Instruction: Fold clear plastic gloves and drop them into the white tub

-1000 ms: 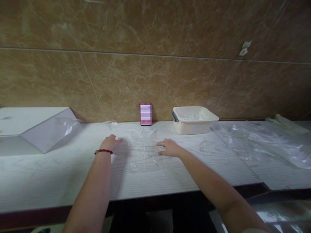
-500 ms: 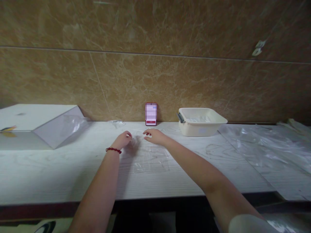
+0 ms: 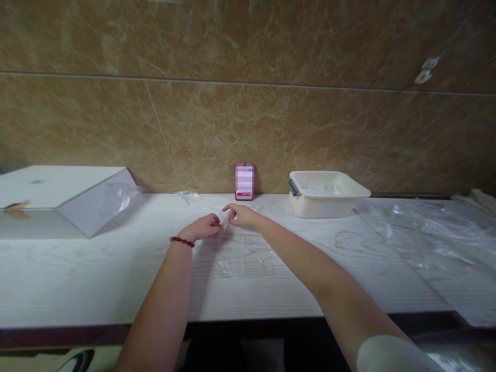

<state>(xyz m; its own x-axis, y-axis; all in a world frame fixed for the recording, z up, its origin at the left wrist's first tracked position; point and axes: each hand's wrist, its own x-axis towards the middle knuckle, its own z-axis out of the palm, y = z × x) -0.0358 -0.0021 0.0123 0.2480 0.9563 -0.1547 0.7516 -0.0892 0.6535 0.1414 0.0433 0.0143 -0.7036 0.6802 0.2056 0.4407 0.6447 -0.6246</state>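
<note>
My left hand [image 3: 201,227] and right hand [image 3: 242,215] meet fingertip to fingertip at the far edge of a clear plastic bag [image 3: 244,253] lying flat on the white table [image 3: 96,268], both narrowed to a pinch on its rim. I cannot tell whether either has truly caught the film. It looks feather-light, limp and slippery, so I judge the thin top edge the best place to hold; the rest of it lies just nearer me.

Single head-worn view, forward and down across the white table [image 3: 96,279], wall close behind.
</note>
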